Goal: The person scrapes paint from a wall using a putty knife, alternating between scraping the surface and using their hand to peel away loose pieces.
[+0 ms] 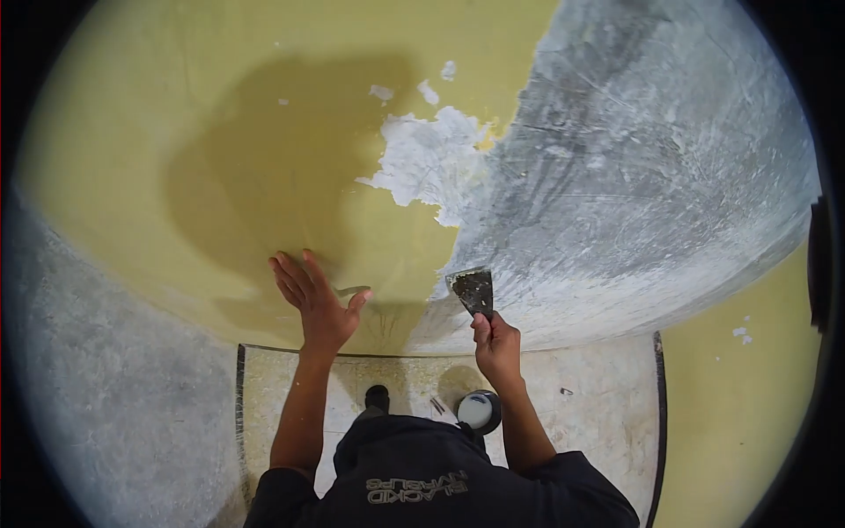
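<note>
My right hand (498, 349) grips a paint scraper (472, 290) by its handle. The scraper's wide dark blade is flecked with pale residue and points up, close to the edge where yellow paint meets bare grey plaster. My left hand (324, 306) is open with fingers outstretched, against or just in front of the yellow painted wall (290, 176); whether it touches is hard to tell. A whitish patch (427, 158) with ragged edges breaks the yellow paint above the scraper. To the right spreads the scraped grey wall (634, 176).
A bucket (476, 411) with whitish contents stands on the floor by my body. Small thin pieces (437, 406) lie to its left. Dust and flakes speckle the pale floor (598, 396). A grey wall (123, 370) is at left, another yellow wall (731, 387) at right.
</note>
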The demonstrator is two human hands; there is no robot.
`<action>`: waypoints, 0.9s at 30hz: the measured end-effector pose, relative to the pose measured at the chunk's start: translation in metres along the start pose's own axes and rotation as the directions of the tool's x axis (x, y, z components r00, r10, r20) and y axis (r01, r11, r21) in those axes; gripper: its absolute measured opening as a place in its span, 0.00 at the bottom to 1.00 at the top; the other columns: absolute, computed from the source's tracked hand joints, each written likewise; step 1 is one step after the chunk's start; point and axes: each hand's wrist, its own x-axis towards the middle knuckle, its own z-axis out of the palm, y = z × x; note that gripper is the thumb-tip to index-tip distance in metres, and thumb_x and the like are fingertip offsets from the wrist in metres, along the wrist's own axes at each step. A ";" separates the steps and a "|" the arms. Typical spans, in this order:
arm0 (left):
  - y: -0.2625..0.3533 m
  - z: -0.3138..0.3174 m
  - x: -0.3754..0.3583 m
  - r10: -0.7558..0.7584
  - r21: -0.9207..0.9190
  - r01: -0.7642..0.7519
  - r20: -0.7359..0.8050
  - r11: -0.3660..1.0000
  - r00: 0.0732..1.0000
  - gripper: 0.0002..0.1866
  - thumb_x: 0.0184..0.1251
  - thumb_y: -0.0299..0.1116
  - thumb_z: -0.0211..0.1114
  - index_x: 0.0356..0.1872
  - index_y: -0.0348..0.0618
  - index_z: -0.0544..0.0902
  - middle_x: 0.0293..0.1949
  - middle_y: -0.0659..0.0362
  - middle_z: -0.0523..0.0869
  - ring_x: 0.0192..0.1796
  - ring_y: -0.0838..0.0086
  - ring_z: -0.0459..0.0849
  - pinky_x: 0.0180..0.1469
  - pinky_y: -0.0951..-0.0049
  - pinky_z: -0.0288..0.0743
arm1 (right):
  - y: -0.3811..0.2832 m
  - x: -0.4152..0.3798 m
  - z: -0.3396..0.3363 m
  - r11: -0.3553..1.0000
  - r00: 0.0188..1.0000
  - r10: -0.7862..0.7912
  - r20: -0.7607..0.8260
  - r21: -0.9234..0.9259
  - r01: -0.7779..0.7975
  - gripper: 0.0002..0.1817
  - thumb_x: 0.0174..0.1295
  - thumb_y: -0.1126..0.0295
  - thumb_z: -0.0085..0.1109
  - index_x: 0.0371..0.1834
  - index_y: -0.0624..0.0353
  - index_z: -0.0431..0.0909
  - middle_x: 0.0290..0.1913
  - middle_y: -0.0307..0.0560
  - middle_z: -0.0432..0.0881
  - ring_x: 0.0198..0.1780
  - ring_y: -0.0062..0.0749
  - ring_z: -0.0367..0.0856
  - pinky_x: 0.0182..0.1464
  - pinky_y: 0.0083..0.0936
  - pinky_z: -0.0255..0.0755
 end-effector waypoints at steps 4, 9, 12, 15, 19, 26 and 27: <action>-0.034 0.027 0.008 0.257 0.095 -0.251 -0.063 0.963 0.964 0.65 0.56 0.60 0.67 0.73 0.39 0.24 0.69 0.28 0.18 0.71 0.28 0.17 0.66 0.30 0.22 | -0.010 0.014 0.009 0.976 0.998 0.009 -0.065 -0.215 -0.023 0.14 0.65 0.58 0.62 0.36 0.60 0.81 0.19 0.52 0.77 0.21 0.45 0.80 0.25 0.34 0.69; -0.039 0.030 0.007 0.294 0.130 -0.291 -0.010 0.948 0.956 0.66 0.58 0.62 0.65 0.70 0.40 0.18 0.65 0.27 0.11 0.67 0.26 0.12 0.63 0.26 0.17 | -0.024 0.026 0.021 0.967 0.994 -0.021 -0.108 -0.256 -0.007 0.12 0.63 0.60 0.63 0.36 0.57 0.82 0.21 0.53 0.80 0.24 0.52 0.81 0.25 0.34 0.70; -0.041 0.029 0.008 0.309 0.129 -0.306 0.003 0.943 0.951 0.66 0.59 0.61 0.64 0.69 0.40 0.16 0.64 0.26 0.10 0.67 0.26 0.11 0.62 0.25 0.16 | -0.011 0.018 0.012 0.968 0.990 0.026 -0.141 -0.244 -0.060 0.11 0.63 0.60 0.64 0.36 0.57 0.82 0.22 0.55 0.80 0.25 0.54 0.81 0.24 0.36 0.70; -0.041 0.031 0.009 0.295 0.117 -0.295 0.015 0.948 0.955 0.66 0.60 0.60 0.64 0.69 0.39 0.16 0.64 0.25 0.10 0.66 0.25 0.10 0.61 0.25 0.15 | -0.020 0.028 0.017 0.949 0.985 -0.016 -0.172 -0.313 -0.039 0.11 0.63 0.59 0.64 0.36 0.56 0.83 0.22 0.55 0.80 0.25 0.54 0.81 0.24 0.36 0.70; -0.045 0.031 0.006 0.329 0.091 -0.327 -0.006 0.941 0.944 0.65 0.60 0.57 0.66 0.70 0.42 0.18 0.65 0.28 0.11 0.67 0.28 0.09 0.62 0.26 0.14 | -0.030 0.025 0.015 0.957 0.980 -0.091 -0.174 -0.287 0.038 0.12 0.64 0.58 0.62 0.36 0.56 0.82 0.21 0.55 0.80 0.24 0.54 0.80 0.24 0.35 0.70; -0.043 0.032 0.007 0.310 0.064 -0.306 -0.057 0.950 0.949 0.62 0.61 0.58 0.64 0.72 0.44 0.20 0.68 0.34 0.11 0.68 0.33 0.08 0.63 0.28 0.13 | -0.027 0.033 0.011 0.958 0.975 -0.088 -0.203 -0.285 0.027 0.12 0.64 0.59 0.61 0.38 0.56 0.83 0.21 0.54 0.80 0.24 0.53 0.81 0.25 0.34 0.70; -0.042 0.033 0.008 0.308 0.066 -0.304 -0.058 0.950 0.950 0.62 0.61 0.58 0.64 0.72 0.44 0.20 0.68 0.34 0.11 0.68 0.33 0.08 0.63 0.28 0.13 | -0.031 0.028 0.011 0.962 0.977 -0.092 -0.192 -0.269 0.038 0.12 0.65 0.59 0.61 0.38 0.57 0.82 0.22 0.54 0.80 0.24 0.53 0.81 0.25 0.34 0.70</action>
